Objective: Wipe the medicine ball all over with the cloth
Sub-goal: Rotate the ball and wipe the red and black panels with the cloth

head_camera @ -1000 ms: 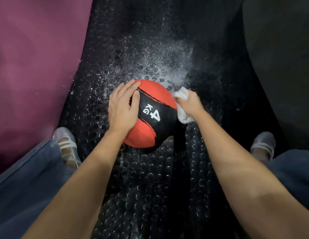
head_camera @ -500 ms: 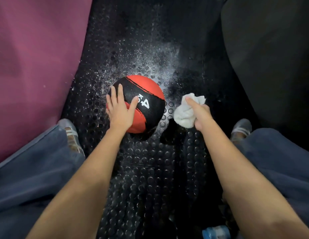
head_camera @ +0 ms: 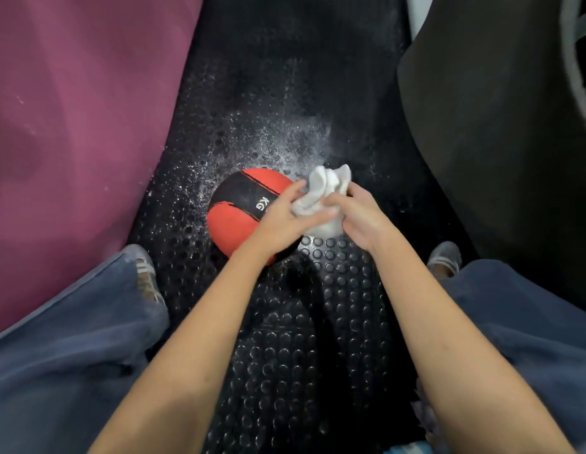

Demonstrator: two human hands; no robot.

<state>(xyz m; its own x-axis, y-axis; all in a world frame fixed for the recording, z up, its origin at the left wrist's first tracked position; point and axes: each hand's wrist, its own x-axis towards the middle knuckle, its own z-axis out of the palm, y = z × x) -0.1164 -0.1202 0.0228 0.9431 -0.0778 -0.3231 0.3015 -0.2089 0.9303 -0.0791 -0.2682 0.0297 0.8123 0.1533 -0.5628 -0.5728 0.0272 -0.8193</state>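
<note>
Ball [head_camera: 239, 221], red and black w/ white "KG" showing, sits on the black studded mat [head_camera: 285, 322], mid-scene, a bit left of centre. Its right side is hidden behind the hands.

Cloth [head_camera: 321, 198], white and bunched up, is held by both hands at the ball's right upper side, just above the mat. Can't tell if the cloth actually touches the ball; the hands cover that spot.

Left hand [head_camera: 281, 221] reaches across the ball's top from the near left, fingers curled into the cloth's left edge, thumb side on the fabric. Wrist and forearm lie over the ball's near right part.

Right hand [head_camera: 360, 217] comes in from the near right, fingers clenched round the cloth's right and lower part; a loose tuft of cloth sticks up on the far side above both hands.

Mat is wet w/ fine white spray or droplets [head_camera: 285, 142] scattered on the far side of the ball and to its left.

Purple mat [head_camera: 72, 109] fills the left side; a dark padded thing [head_camera: 498, 126] fills the right. Blue trouser legs [head_camera: 55, 355] at near left and near right, w/ a light shoe [head_camera: 144, 273] by each, one left of the ball, other [head_camera: 445, 257] right of the hands. Ball lies between the two feet, nearer the left one.
</note>
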